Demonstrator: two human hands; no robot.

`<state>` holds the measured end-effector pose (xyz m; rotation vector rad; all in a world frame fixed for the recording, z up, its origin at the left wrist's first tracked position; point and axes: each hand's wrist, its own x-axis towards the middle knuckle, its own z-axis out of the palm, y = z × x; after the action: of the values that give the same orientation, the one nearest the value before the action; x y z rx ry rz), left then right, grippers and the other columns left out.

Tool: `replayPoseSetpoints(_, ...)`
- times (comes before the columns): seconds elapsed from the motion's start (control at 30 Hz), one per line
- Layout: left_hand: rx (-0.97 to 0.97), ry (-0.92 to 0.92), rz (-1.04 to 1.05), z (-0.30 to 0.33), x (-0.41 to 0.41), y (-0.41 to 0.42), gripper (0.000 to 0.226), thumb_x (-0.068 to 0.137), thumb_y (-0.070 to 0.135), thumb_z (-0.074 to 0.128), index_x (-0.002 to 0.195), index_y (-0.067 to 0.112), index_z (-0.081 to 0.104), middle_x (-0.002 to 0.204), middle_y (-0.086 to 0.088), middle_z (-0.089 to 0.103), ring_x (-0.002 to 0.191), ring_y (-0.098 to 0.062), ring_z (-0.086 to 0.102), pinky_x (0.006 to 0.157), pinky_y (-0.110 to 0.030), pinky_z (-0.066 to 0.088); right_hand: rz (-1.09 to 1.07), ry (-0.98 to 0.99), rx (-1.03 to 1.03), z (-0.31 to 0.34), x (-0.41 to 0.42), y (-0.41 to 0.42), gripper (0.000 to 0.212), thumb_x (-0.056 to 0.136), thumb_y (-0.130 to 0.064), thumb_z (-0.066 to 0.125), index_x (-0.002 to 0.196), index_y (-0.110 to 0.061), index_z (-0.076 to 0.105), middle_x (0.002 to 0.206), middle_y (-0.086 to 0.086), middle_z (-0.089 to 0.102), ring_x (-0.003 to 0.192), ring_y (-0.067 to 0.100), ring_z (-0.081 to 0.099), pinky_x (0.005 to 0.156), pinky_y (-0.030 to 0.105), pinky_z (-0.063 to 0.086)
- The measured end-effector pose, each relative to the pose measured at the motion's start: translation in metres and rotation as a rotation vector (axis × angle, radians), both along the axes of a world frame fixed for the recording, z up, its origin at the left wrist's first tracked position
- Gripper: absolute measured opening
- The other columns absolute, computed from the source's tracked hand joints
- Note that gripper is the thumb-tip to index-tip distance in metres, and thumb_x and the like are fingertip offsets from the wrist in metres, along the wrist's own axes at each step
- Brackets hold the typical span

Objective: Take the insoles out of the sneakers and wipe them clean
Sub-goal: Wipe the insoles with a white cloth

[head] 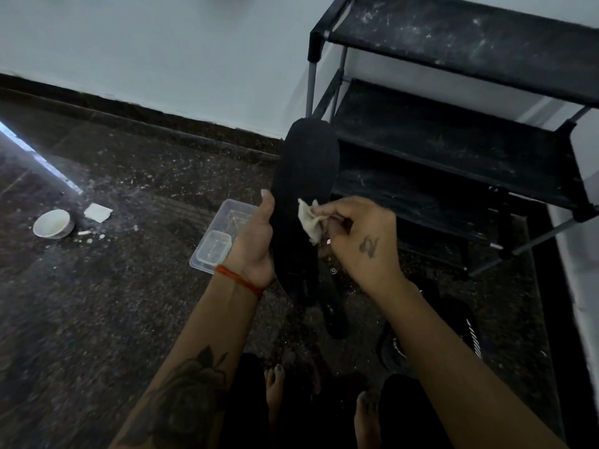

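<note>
Nearest the camera, two bare feet [275, 388] stand on the dark speckled floor [113, 303], with the person's dark trouser legs at the bottom edge of the view. Just past the feet, a black sneaker [398, 348] with white markings lies on the floor under the right forearm, and a second dark shoe-like shape [335, 314] lies beside it, too dark to make out well.

Above these, the left hand [254, 243] holds a black insole [306, 176] upright in the air, gripping it by its lower half with the thumb laid along the left edge and the fingers curled behind; a red thread band [240, 281] sits on that wrist. The insole's rounded end points up and away, toward the rack. The right hand [359, 241] pinches a small crumpled white wipe [309, 223] between the fingertips and presses it against the right side of the insole, near its middle.

Behind the left hand, a clear plastic box [223, 228] rests on the floor, with a smaller clear lid or tub lying in it. Well to the left lie a white bowl [52, 223], tipped toward the camera, a white square of paper [98, 212] near it, and some white crumbs between them.

Farther right stands a black shoe rack [453, 134] with dusty shelves and grey metal poles, set against the pale wall [162, 53], whose dark skirting runs along the far edge of the floor.
</note>
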<state>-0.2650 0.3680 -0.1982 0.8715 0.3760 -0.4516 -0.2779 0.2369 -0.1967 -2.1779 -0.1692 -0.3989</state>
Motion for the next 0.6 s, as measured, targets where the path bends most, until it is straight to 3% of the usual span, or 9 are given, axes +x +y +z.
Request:
replayPoseSetpoints(0.07,-0.003,0.000,0.008,-0.002,0.000,-0.001,0.056,0.100,0.047,0.022,0.101,0.009,0.062,0.080,-0.008,0.075,0.070,-0.017,0.073,0.065,-0.028,0.060,0.033,0.043,-0.083,-0.005,-0.003,0.008,0.021,0.075,-0.001,0.064,0.088,-0.014,0.074,0.087,0.005,0.069,0.078,0.005,0.056,0.074,0.003,0.038)
replayPoseSetpoints(0.13,-0.001,0.006,0.019,-0.005,0.000,0.000,0.056,0.100,0.049,0.023,0.110,0.008,0.061,0.086,-0.008,0.075,0.076,-0.018,0.073,0.072,-0.029,0.058,0.135,0.066,-0.151,-0.008,-0.008,0.018,0.018,0.076,-0.002,0.065,0.086,-0.013,0.074,0.088,0.007,0.068,0.079,0.011,0.060,0.073,0.007,0.039)
replayPoseSetpoints(0.3,-0.007,0.036,-0.003,-0.004,-0.001,0.005,0.057,0.099,0.049,0.024,0.095,0.009,0.064,0.082,-0.009,0.075,0.072,-0.018,0.073,0.070,-0.029,0.059,0.351,0.160,-0.035,0.000,-0.009,0.018,0.013,0.076,-0.004,0.068,0.082,-0.012,0.075,0.086,0.001,0.069,0.078,0.007,0.063,0.074,0.016,0.050)
replayPoseSetpoints(0.4,0.013,0.035,0.004,-0.002,-0.001,0.004,0.056,0.100,0.047,0.023,0.092,0.010,0.064,0.078,-0.009,0.075,0.069,-0.018,0.072,0.074,-0.034,0.056,0.437,0.216,-0.103,0.005,-0.008,0.007,0.018,0.073,0.002,0.066,0.077,-0.012,0.075,0.082,0.001,0.069,0.073,0.007,0.063,0.069,0.018,0.052)
replayPoseSetpoints(0.5,0.017,0.042,0.004,0.001,-0.001,0.004,0.056,0.099,0.048,0.023,0.092,0.011,0.063,0.076,-0.007,0.075,0.066,-0.017,0.072,0.064,-0.029,0.059,0.276,0.273,-0.158,0.008,-0.004,-0.003,0.010,0.077,-0.011,0.065,0.080,-0.014,0.075,0.081,-0.001,0.067,0.074,0.008,0.061,0.068,0.016,0.048)
replayPoseSetpoints(0.6,0.020,0.049,-0.003,0.005,-0.002,0.004,0.054,0.099,0.048,0.023,0.096,0.013,0.063,0.075,-0.007,0.075,0.065,-0.018,0.073,0.055,-0.030,0.059,0.016,0.331,0.088,0.007,0.001,-0.007,0.008,0.078,-0.013,0.067,0.078,-0.020,0.073,0.084,-0.004,0.068,0.076,0.009,0.065,0.067,0.024,0.055)
